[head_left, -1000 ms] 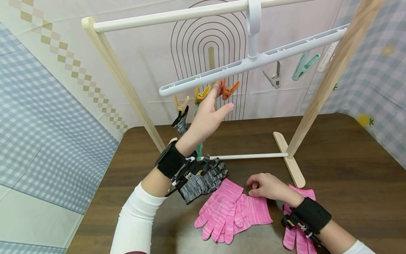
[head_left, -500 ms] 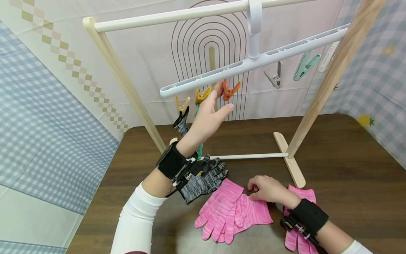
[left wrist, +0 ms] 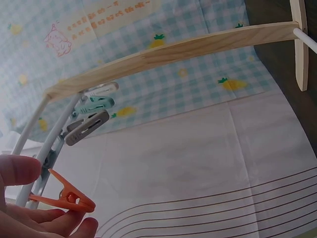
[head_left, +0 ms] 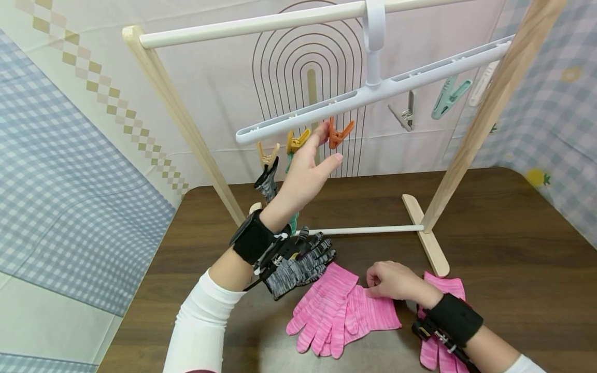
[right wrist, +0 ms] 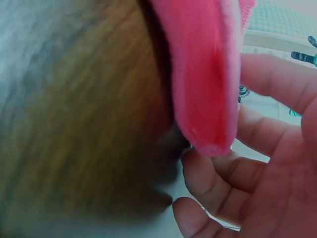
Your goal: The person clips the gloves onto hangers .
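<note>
In the head view my left hand (head_left: 305,171) reaches up under the white clip hanger (head_left: 322,109). Its fingers lie behind and against an orange clothespin (head_left: 339,134), with the thumb held apart; the left wrist view shows the same clothespin (left wrist: 67,196) over the fingers. My right hand (head_left: 398,281) is low at the table, its thumb and curled fingers pinching the cuff edge of a pink glove (head_left: 373,311). The right wrist view shows that glove's cuff (right wrist: 205,84) between the digits. Another pink glove (head_left: 328,305) overlaps it.
A wooden rack (head_left: 459,142) bears the hanger. Yellow (head_left: 297,140), wooden (head_left: 267,154), metal (head_left: 404,114) and mint (head_left: 450,97) clothespins hang from it. A grey-black glove (head_left: 267,182) dangles at left; another (head_left: 303,269) lies below. A pink glove (head_left: 443,352) lies under the right wrist.
My right hand has moved down slightly onto the pink glove's cuff, its fingers drawing closer to the thumb. My left hand stays almost still at the orange clothespin.
</note>
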